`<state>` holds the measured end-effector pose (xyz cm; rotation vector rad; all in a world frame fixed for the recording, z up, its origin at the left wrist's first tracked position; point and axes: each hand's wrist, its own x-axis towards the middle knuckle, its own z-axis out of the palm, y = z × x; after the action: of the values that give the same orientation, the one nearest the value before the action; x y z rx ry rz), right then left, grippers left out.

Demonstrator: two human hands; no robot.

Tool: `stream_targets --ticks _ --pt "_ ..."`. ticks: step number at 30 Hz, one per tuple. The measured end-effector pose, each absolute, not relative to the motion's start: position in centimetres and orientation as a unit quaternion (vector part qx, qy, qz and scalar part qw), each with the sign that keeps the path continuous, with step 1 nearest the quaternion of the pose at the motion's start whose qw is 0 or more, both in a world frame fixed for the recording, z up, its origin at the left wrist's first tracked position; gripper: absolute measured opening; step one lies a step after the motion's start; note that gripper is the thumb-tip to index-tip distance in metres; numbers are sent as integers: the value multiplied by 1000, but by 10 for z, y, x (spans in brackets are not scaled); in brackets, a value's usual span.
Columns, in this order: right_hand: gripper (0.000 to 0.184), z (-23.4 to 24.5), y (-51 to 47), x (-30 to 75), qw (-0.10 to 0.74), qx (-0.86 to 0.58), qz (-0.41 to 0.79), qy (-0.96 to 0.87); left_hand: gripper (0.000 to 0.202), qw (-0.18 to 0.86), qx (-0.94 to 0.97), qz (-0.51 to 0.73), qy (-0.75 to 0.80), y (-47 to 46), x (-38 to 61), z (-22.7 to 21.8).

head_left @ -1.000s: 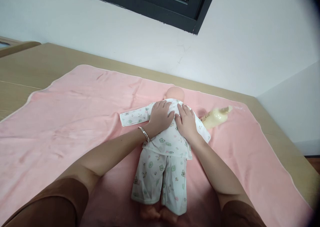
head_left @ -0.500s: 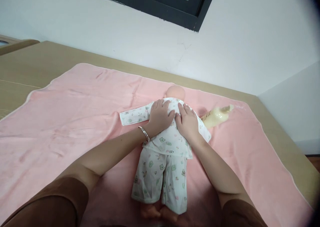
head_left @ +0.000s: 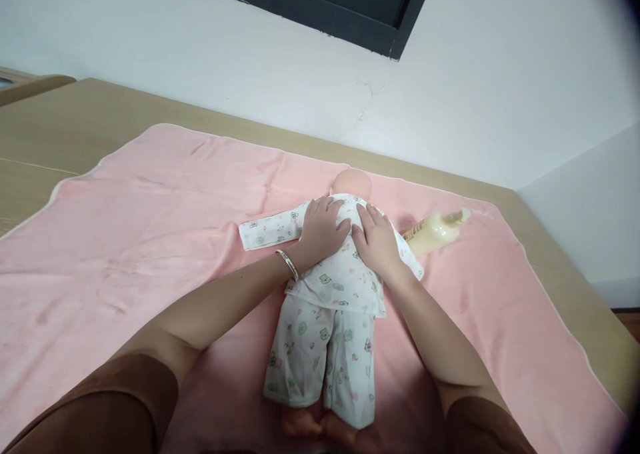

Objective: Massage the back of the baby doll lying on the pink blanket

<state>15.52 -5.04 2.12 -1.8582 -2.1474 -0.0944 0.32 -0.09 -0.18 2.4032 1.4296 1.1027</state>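
A baby doll lies on a pink blanket, its head away from me and its feet close to me. It wears a white printed top and matching pants. My left hand rests flat on the upper left of the top, fingers spread, a silver bangle at the wrist. On the upper right of the top lies my right hand, its fingers also stretched out. One sleeve points out to the left. Beside the right sleeve a pale yellow bottle lies on its side, partly hidden by the doll's clothing.
The blanket covers much of a wooden table, whose surface shows along the back and right. Behind it stands a white wall with a dark window frame. A wooden edge shows at the far left.
The view has shifted very slightly. Both hands stay on the doll's top in nearly the same place.
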Motion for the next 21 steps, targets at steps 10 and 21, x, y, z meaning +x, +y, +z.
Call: stream_targets --ticks 10,21 --pt "50 31 -73 132 132 -683 -73 -714 21 42 780 411 469 -13 1 3" --pt "57 27 -55 152 154 -646 -22 -747 32 36 794 405 451 -3 2 -5"
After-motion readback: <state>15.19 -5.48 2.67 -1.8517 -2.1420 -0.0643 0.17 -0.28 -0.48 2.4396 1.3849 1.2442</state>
